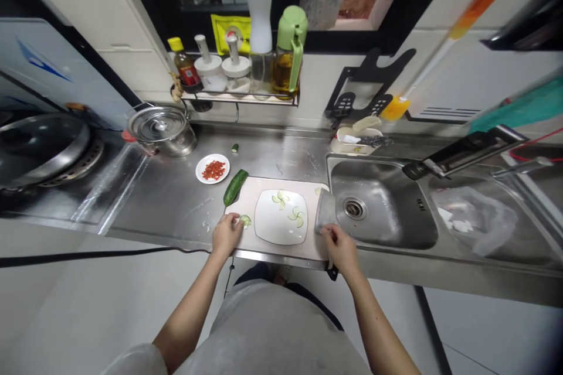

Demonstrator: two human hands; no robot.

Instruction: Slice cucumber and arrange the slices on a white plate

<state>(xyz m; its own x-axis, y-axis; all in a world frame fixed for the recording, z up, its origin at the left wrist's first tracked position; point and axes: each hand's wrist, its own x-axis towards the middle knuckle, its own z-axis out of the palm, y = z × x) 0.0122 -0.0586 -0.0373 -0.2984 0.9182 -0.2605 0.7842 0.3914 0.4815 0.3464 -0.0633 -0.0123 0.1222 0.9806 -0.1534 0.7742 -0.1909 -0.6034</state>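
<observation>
On a pale cutting board point(246, 240) lies a white squarish plate point(275, 228) with thin cucumber slices point(298, 217) laid out in two pinwheel shapes. My left hand point(226, 235) is at the board's left edge, its curled fingertips on a small group of cucumber slices point(245, 221). On the right side of the board rests a cleaver point(325, 211), its dark handle end past the front edge. My right hand point(341, 249) is over the cleaver's near part, thumb and fingers pinched together; whatever they hold is too small to tell. A cut cucumber point(235, 187) lies at the board's upper left.
A small plate of chopped red pieces point(214, 170), a cucumber end point(234, 147) and a steel pot point(165, 129) stand behind to the left. The sink point(382, 205) adjoins the board on the right. A seasoning rack point(241, 97) hangs above the counter.
</observation>
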